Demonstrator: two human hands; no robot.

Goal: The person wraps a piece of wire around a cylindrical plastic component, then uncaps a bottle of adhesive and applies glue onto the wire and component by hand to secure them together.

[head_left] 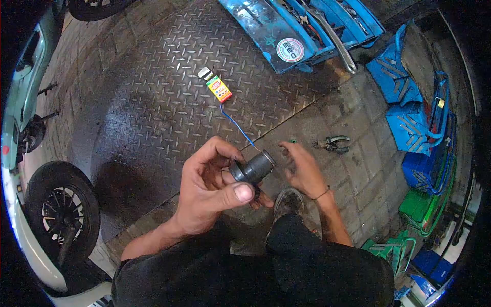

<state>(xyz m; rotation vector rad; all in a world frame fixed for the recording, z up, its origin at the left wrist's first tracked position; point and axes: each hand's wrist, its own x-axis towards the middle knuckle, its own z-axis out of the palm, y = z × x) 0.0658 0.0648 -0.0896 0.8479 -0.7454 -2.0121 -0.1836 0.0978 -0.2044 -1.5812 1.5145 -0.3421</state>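
My left hand [207, 187] is closed around a black cylindrical part [259, 167] with a wider collar at its lower end; its thumb lies along the near side. A thin blue wire [236, 124] runs from near the part's upper end to a small yellow, red and green box [219, 89] on the floor plate. Just right of the part, my right hand [305, 171] has its fingers loosely bent and apart, with nothing visible in them. Beyond its fingertips shows a small green piece [293, 141], partly hidden. Pliers [332, 144] lie on the paving to its right.
An open blue toolbox [286, 51] with tools stands at the top on the diamond-pattern metal plate [153, 112]. Blue toolboxes [409, 128] and green ones [419, 210] line the right side. A motorcycle wheel [64, 215] is at the left. My shoe [288, 202] is below the hands.
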